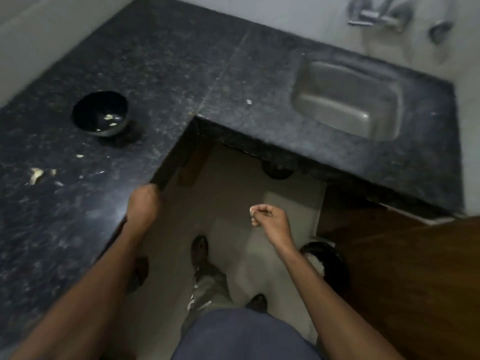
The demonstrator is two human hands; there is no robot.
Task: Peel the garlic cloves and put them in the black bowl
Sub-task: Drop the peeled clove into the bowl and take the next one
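Lying at far left: pale garlic scraps are resting on the dark speckled stone L-shaped countertop, near its front edge.
Bowl: the round black bowl is standing upright on the countertop behind the scraps, well apart from both hands; a few pale garlic cloves are lying inside it.
Left hand: the left hand is hanging at the countertop edge with its back to the camera; the fingers are curling under, and whether they are holding anything cannot be told.
Right hand: the right hand is hovering over the floor, thumb and forefinger pinching a small pale garlic piece.
Sink: the grey rectangular sink is sitting recessed in the countertop at right.
Bin: a black round bin is standing on the floor beside the right forearm.
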